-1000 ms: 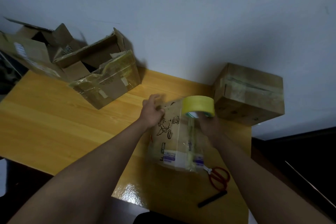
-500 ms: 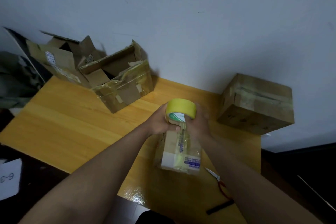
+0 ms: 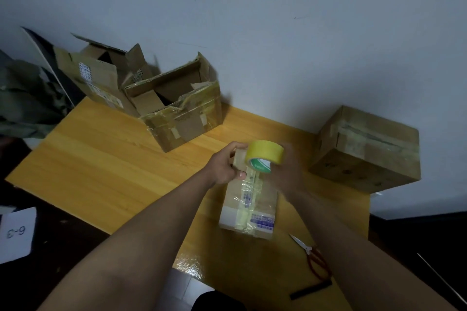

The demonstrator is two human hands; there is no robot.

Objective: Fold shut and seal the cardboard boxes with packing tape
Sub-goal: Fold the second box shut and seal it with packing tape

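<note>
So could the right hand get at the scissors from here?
Probably yes. The scissors lie bare on the table beside the right forearm, with nothing over them. But the right hand is holding the tape roll, so it would need to let go first.

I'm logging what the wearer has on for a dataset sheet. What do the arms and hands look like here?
Both forearms are bare, with no sleeves in view. The left hand shows no glove, ring, watch or wristband. The right hand is motion-blurred; no glove shows, but small items there cannot be ruled out.

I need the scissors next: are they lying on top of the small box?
No. The scissors lie on the table, right of the small box.
</note>
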